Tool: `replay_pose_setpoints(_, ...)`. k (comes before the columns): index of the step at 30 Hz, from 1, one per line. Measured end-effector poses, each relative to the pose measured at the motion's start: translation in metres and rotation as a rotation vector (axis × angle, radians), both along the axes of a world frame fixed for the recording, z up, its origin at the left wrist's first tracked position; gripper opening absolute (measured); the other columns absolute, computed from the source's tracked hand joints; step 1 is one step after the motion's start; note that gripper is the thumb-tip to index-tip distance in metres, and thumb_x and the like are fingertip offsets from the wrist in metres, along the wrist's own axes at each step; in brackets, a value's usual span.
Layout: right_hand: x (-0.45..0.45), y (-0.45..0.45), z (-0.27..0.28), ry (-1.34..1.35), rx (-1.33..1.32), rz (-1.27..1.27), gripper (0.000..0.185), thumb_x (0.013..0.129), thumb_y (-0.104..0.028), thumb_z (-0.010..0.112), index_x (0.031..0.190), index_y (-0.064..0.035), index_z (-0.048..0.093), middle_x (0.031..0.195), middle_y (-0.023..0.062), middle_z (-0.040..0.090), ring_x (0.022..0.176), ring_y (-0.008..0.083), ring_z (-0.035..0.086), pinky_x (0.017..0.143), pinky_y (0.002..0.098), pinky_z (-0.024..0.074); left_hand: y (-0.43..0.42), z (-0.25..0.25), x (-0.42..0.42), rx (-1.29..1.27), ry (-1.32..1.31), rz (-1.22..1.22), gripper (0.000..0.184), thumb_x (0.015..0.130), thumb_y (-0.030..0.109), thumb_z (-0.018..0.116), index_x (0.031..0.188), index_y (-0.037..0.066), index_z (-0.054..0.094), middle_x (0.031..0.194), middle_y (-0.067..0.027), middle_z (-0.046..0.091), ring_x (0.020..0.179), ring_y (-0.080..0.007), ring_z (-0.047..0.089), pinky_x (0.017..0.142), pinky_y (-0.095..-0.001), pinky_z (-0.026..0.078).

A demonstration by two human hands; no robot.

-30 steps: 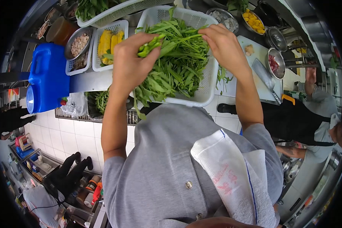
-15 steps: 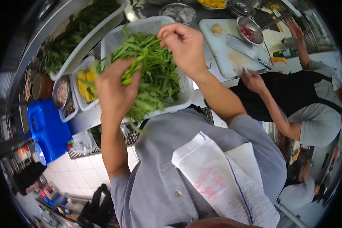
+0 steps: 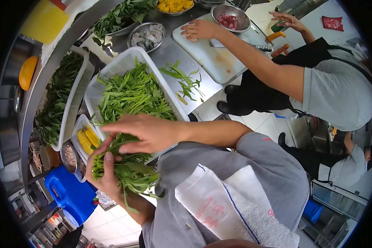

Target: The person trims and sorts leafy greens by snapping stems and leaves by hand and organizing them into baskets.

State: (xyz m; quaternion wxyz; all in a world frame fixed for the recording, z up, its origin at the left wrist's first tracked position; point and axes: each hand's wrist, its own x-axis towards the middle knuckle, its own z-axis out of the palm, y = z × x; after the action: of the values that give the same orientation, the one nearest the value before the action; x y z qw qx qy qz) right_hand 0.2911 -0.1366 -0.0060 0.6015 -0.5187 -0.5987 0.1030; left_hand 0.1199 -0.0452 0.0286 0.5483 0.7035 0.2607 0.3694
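My left hand (image 3: 107, 175) is closed around a bunch of leafy greens (image 3: 132, 175), with leaves hanging toward my shirt. Over the top of that bunch reaches my right hand (image 3: 151, 132), its fingers stretched out and thumb apart; some leaves show between them. It is at the bunch, but whether it grips any stem I cannot tell. Just beyond both hands, a white perforated basket (image 3: 175, 97) holds a heap of cut green stems and leaves (image 3: 132, 93). A few loose sprigs (image 3: 186, 80) lie on the steel counter (image 3: 163, 60) beside the basket.
A co-worker's hand (image 3: 200, 29) rests at the cutting board (image 3: 219, 62), near a knife (image 3: 260, 48). Left are another basket of greens (image 3: 62, 95), a small basket with yellow pieces (image 3: 87, 138) and a blue jug (image 3: 68, 192). A bowl of shrimp (image 3: 146, 36) stands behind.
My view has turned. My right hand has come from above the basket down to the bunch in my left hand, which is now nearer my body. The co-worker's arm now reaches over the board.
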Motion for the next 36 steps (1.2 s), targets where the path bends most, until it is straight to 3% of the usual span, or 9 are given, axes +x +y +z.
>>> replay_pose_setpoints(2,-0.008,0.002,0.005,0.310,-0.239,0.344,0.041,0.086,-0.018,0.068,0.121,-0.0006,0.057,0.094,0.0152,0.067,0.080,0.0304,0.063,0.075,0.0402,0.0504,0.005,0.001,0.007,0.235,0.023,-0.006,0.020,0.082,0.002,0.064,0.098,-0.009,0.062,0.101,-0.0253,0.066,0.066,-0.0165,0.060,0.067,-0.0265,0.049)
replay_pose_setpoints(7,-0.001,-0.005,0.002,0.214,-0.321,0.353,0.032,0.083,-0.013,0.066,0.113,-0.0031,0.060,0.084,0.0153,0.065,0.076,0.0334,0.064,0.068,0.0429,0.0493,0.020,-0.002,-0.017,-0.056,-0.119,0.207,0.020,0.086,0.010,0.064,0.101,-0.004,0.059,0.092,-0.0138,0.061,0.066,-0.0143,0.054,0.060,-0.0268,0.045)
replay_pose_setpoints(12,0.016,-0.008,-0.033,-0.389,-0.491,0.468,0.024,0.080,-0.014,0.064,0.101,-0.0027,0.061,0.086,0.0169,0.062,0.087,0.0341,0.062,0.075,0.0465,0.0500,0.064,-0.017,-0.069,-0.482,-0.572,0.278,0.021,0.094,0.025,0.059,0.106,0.007,0.058,0.073,-0.0010,0.047,0.072,-0.0125,0.048,0.072,-0.0275,0.045)
replay_pose_setpoints(17,0.053,0.011,-0.055,-0.625,-0.480,-0.252,0.020,0.072,-0.007,0.064,0.091,0.0005,0.062,0.093,0.0165,0.061,0.094,0.0330,0.061,0.072,0.0410,0.0544,0.055,-0.022,-0.087,-0.343,-0.683,0.176,0.029,0.101,0.023,0.045,0.109,-0.001,0.059,0.064,0.0017,0.034,0.067,-0.0120,0.039,0.099,-0.0277,0.037)
replay_pose_setpoints(18,0.056,0.015,-0.065,-0.744,-0.516,-0.287,0.019,0.071,-0.006,0.064,0.088,0.0013,0.064,0.092,0.0178,0.062,0.094,0.0321,0.062,0.070,0.0399,0.0557,0.048,-0.017,-0.079,-0.300,-0.618,0.425,0.026,0.101,0.023,0.045,0.092,0.003,0.057,0.064,0.0021,0.031,0.066,-0.0114,0.036,0.087,-0.0276,0.038)
replay_pose_setpoints(23,0.049,0.033,-0.094,-0.810,-0.690,-0.153,0.014,0.067,-0.007,0.065,0.077,0.0023,0.067,0.090,0.0213,0.064,0.093,0.0298,0.064,0.064,0.0376,0.0585,0.060,-0.028,-0.100,-0.203,-0.342,0.186,0.038,0.102,0.023,0.046,0.068,0.014,0.031,0.067,0.0024,0.025,0.065,-0.0107,0.030,0.065,-0.0263,0.028)
replay_pose_setpoints(28,0.037,0.044,-0.085,-0.518,-0.167,-0.464,0.017,0.062,-0.013,0.064,0.068,0.0030,0.064,0.084,0.0203,0.063,0.088,0.0303,0.064,0.059,0.0396,0.0571,0.050,-0.033,-0.076,-0.191,-0.106,0.614,0.020,0.094,0.017,0.061,0.083,0.000,0.058,0.071,-0.0001,0.047,0.065,-0.0107,0.042,0.059,-0.0272,0.032)
replay_pose_setpoints(30,0.043,0.046,-0.076,-0.802,-0.083,-0.424,0.018,0.064,-0.015,0.064,0.069,0.0027,0.063,0.082,0.0177,0.062,0.079,0.0286,0.064,0.060,0.0392,0.0553,0.065,-0.049,-0.082,-0.174,-0.063,0.459,0.016,0.092,0.015,0.063,0.091,-0.001,0.061,0.078,-0.0037,0.053,0.069,-0.0139,0.047,0.062,-0.0295,0.038)
replay_pose_setpoints(36,0.029,0.056,-0.096,-0.917,-0.396,-0.229,0.012,0.069,-0.015,0.063,0.065,-0.0035,0.063,0.072,0.0128,0.064,0.076,0.0273,0.066,0.056,0.0395,0.0517,0.050,-0.024,-0.050,-0.107,0.114,0.341,0.023,0.083,0.006,0.073,0.102,-0.005,0.066,0.092,-0.0112,0.066,0.075,-0.0171,0.057,0.066,-0.0312,0.049)
